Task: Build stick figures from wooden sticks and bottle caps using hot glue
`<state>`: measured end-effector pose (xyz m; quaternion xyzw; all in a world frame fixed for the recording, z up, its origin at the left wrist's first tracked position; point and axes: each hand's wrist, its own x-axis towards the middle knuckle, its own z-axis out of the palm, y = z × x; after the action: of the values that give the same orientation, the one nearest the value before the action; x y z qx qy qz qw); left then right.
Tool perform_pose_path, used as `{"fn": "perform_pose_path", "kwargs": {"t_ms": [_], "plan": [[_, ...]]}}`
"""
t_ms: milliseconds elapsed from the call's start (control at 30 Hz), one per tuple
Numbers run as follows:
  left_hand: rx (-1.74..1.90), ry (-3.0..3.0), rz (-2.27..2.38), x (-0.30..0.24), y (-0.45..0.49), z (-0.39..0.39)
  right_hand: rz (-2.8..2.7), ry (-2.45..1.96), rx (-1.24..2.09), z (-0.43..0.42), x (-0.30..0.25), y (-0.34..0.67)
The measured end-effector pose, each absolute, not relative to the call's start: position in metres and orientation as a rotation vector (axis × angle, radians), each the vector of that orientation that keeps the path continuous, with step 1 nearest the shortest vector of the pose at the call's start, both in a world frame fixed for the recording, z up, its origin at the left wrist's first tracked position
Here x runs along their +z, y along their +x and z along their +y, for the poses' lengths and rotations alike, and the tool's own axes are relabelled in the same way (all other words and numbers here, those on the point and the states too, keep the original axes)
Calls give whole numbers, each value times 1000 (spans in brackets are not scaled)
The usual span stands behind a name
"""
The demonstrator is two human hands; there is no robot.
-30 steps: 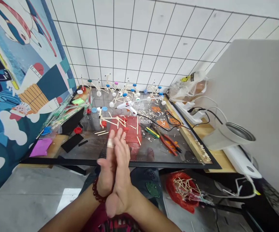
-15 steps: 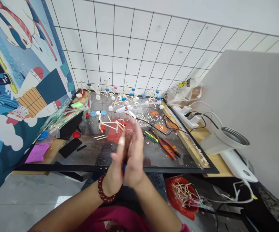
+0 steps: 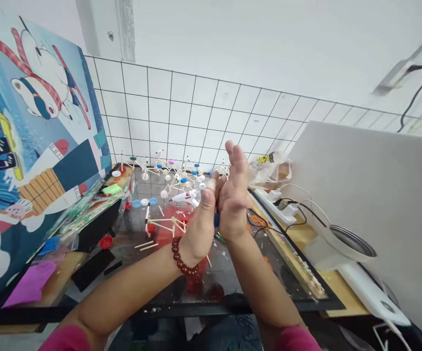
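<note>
My left hand [image 3: 201, 219] and my right hand [image 3: 235, 195] face each other, palms nearly together and fingers stretched upward. Pinched between the heels of the palms is a blue lump of modelling clay [image 3: 216, 220], mostly hidden by the hands. A pale wrap circles a finger of my left hand, and a red bead bracelet [image 3: 181, 258] is on that wrist. Left of the hands stands a small stick frame [image 3: 165, 224] with red round pieces. Two loose wooden sticks [image 3: 147, 245] lie in front of it. A white glue gun [image 3: 186, 196] is partly covered by my left hand.
Stick models with coloured round pieces [image 3: 181, 180] stand along the back. At left are a purple packet [image 3: 31, 282], a green packet [image 3: 111, 189] and a red cap [image 3: 106, 242]. A power strip [image 3: 278, 207] with cables and a white lamp [image 3: 338, 248] stand at right.
My hands have risen and moved right and forward over the table, still pressed around the blue clay. The camera view has tilted up, showing more wall and less floor.
</note>
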<state>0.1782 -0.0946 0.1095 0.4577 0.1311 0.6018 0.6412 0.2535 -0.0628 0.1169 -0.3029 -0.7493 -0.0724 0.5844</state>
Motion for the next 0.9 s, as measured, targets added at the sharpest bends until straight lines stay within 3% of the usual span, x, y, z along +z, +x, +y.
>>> {"fn": "perform_pose_path", "kwargs": {"t_ms": [233, 467, 700, 900], "plan": [[1486, 803, 262, 107, 170, -61, -1849, -686, -227, -34, 99, 238], [1350, 476, 368, 95, 186, -56, -1639, -953, -203, -16, 92, 263], [1499, 551, 394, 110, 182, -98, -1587, -935, 260, 9, 88, 284], [662, 749, 220, 75, 203, -168, -2319, -954, 584, 4, 65, 259]]}}
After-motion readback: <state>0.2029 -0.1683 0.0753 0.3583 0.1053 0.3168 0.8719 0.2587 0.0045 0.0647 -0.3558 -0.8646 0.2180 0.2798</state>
